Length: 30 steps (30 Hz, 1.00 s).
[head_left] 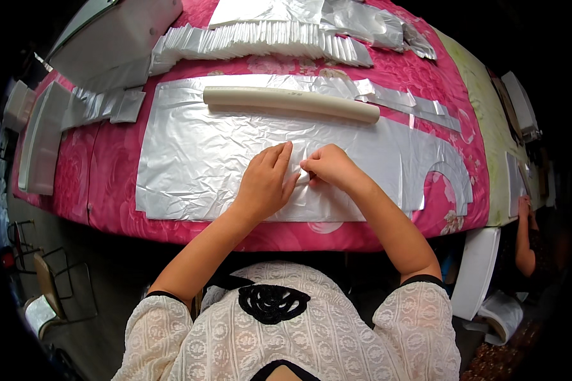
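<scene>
A stack of thin, silvery-white plastic bags (190, 159) lies flat before me, wrinkled on the left, with a curved cut-out at its right end. My left hand (268, 178) rests on the top bag, fingers stretched out and thumb apart. Just to its right, my right hand (329, 166) is closed in a pinch on a raised fold of that bag. The fingertips partly hide the fold. Across the far part of the stack lies a long cream-coloured tube (292, 103), touched by neither hand.
Behind the stack runs a long row of folded plastic packets (260, 39). More packets (105, 105) and white plastic bins (117, 41) stand at the left. A pink flowered cloth (117, 184) covers the table. At the far right, another person's arm (524, 244) reaches a greenish table.
</scene>
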### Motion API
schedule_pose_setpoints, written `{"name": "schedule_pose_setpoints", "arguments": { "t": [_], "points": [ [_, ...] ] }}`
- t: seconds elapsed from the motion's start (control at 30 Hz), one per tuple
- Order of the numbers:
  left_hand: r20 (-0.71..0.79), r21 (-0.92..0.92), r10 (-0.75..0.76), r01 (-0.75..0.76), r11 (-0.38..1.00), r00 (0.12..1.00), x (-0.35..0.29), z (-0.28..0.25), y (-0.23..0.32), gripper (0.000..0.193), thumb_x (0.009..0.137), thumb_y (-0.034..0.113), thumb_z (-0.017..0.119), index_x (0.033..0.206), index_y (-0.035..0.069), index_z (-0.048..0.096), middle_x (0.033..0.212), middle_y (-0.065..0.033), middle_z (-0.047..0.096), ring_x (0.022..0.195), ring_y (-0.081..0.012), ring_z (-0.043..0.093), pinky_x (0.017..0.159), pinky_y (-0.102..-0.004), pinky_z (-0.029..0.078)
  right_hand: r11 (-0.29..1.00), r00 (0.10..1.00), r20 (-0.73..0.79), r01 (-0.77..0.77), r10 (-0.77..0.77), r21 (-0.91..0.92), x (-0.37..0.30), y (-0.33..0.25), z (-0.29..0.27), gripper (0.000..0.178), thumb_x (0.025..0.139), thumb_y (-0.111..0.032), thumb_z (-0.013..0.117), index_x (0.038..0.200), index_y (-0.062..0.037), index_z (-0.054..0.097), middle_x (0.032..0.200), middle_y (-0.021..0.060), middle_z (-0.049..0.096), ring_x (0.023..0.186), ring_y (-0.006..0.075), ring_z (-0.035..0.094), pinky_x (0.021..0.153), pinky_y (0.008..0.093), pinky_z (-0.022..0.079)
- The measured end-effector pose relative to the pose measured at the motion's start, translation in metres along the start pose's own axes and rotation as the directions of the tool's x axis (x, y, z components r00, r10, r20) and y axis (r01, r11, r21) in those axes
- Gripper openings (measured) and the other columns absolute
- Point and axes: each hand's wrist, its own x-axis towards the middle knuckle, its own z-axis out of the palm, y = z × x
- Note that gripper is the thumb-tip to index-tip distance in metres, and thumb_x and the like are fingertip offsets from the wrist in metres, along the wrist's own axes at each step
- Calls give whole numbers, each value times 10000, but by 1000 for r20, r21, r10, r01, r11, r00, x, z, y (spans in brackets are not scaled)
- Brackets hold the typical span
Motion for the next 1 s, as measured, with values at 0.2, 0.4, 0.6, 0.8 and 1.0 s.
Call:
{"name": "schedule_pose_setpoints", "arguments": {
  "t": [0.2, 0.4, 0.6, 0.8, 1.0],
  "points": [
    [173, 206, -56, 19, 978, 983, 0, 22, 4, 917, 794, 572, 519, 1353, -107, 256, 1431, -265, 236, 1363, -354, 194, 1102, -467, 142, 999, 1000, -8, 5, -4, 36, -1, 1, 4, 227, 783, -181, 625, 690, 26, 618, 605, 71, 598, 513, 137, 589, 491, 257, 458],
    [197, 220, -97, 53, 974, 976, 0, 25, 3, 1024, 756, 640, 516, 1370, -116, 201, 1452, -273, 174, 1383, -346, 136, 1112, -475, 82, 935, 958, -181, 159, -225, -317, -25, -4, 13, 262, 690, -238, 714, 712, -1, 604, 609, 87, 612, 540, 165, 604, 504, 277, 456],
    [42, 126, -94, 88, 988, 995, -7, 20, -1, 977, 773, 544, 569, 1386, -98, 162, 1468, -269, 106, 1382, -385, 70, 1107, -481, 73, 801, 951, -203, 70, -234, -594, -43, 2, -3, 299, 633, -241, 728, 824, -39, 617, 745, 106, 625, 730, 255, 610, 659, 365, 480],
    [31, -511, -349, 315, 800, 937, -45, -33, -3, 349, 834, 73, 587, 1164, -28, 534, 1150, -191, 550, 1053, -245, 554, 886, -337, 447, 361, 451, -73, 594, -889, -719, -1, -11, 31, 434, 762, -214, 662, 1138, -22, 560, 1155, 149, 564, 1088, 304, 500, 960, 401, 365],
    [652, -542, -572, 833, 108, 498, -124, -69, 7, 204, 904, 132, 546, 978, -32, 642, 935, -101, 670, 851, -151, 645, 718, -253, 515, 541, 679, -49, 538, -733, -647, -3, -5, 92, 604, 911, -413, 440, 1354, -9, 369, 1436, 235, 267, 1354, 371, 200, 1099, 463, 152]
  ]
}}
